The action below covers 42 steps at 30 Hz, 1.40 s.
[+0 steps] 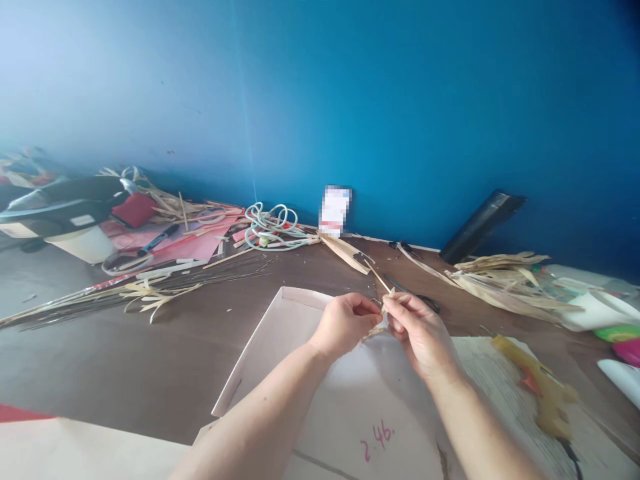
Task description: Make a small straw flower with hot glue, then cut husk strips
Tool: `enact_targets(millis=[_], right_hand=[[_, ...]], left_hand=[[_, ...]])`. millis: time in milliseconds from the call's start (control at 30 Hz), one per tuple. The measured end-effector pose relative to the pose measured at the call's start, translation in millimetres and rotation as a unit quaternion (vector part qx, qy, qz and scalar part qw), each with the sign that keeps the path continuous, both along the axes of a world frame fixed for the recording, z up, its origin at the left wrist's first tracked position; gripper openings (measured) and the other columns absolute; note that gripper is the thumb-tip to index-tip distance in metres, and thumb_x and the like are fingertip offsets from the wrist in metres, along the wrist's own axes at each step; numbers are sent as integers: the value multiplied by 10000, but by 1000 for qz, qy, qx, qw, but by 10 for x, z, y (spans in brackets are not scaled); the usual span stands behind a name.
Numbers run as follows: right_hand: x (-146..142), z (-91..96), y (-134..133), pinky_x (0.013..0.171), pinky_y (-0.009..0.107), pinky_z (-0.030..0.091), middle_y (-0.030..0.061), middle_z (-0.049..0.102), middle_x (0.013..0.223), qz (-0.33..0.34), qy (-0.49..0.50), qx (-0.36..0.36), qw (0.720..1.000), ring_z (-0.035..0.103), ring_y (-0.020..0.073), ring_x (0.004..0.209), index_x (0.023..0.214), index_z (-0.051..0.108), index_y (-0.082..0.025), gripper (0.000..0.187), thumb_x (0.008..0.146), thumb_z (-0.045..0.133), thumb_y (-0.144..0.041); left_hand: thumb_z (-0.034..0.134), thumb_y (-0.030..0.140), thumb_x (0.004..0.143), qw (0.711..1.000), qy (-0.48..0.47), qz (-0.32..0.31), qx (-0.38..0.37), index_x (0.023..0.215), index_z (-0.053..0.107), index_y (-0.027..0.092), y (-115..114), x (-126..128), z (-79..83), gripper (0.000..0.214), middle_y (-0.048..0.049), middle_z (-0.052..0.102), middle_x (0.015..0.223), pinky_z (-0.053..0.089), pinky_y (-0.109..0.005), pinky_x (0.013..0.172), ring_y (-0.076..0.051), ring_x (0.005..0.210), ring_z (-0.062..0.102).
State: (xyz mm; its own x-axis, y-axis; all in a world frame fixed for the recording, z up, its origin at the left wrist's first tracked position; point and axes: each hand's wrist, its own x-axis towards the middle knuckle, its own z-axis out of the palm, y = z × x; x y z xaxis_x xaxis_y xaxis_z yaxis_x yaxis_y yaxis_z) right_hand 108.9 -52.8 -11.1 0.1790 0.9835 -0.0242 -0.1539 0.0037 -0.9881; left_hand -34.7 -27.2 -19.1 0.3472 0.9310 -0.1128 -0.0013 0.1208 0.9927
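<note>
left hand (345,325): fingers pinching the straw stick (379,277)
right hand (420,331): fingers clamping it too
progress: seemingly early, husk strips (500,280) lying unused

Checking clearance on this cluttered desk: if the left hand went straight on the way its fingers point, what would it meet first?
Likely the right hand: the left hand points rightward at it, both pinching one straw strip.

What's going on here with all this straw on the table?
A person's left hand and right hand both pinch a thin pale straw strip, held above an open white cardboard box. Scissors lie just behind the hands. A yellow glue gun rests on printed paper to the right, and more dried strips are scattered across the brown table.
</note>
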Motion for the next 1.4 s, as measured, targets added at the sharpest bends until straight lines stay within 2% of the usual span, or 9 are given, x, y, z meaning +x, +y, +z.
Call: enact_targets(millis=[533, 967, 1400], right_hand=[[-14, -5, 4, 455, 231, 264, -52, 443, 523, -29, -34, 5, 999, 358, 96, 490, 741, 650, -214, 195, 710, 759, -373], [-5, -22, 3, 462, 234, 269, -47, 520, 616, -33, -50, 20, 998, 357, 78, 489, 749, 667, -221, 181, 709, 760, -371], [-28, -7, 3, 448, 235, 237, -59, 456, 517, -44, -71, -6, 996, 338, 86, 479, 752, 675, -219, 215, 710, 751, -415]], left_hand=[[650, 255, 688, 999, 30, 16, 16, 756, 638, 159, -17, -8, 39, 118, 11, 585, 615, 377, -179, 459, -86, 544, 505], [646, 241, 692, 1000, 14, 12, 8, 785, 643, 158, -22, -4, 47, 125, 22, 560, 604, 353, -175, 445, -74, 520, 470], [638, 228, 694, 999, 20, 20, 15, 766, 635, 163, -8, -14, 42, 97, 21, 564, 613, 372, -183, 467, -82, 540, 490]])
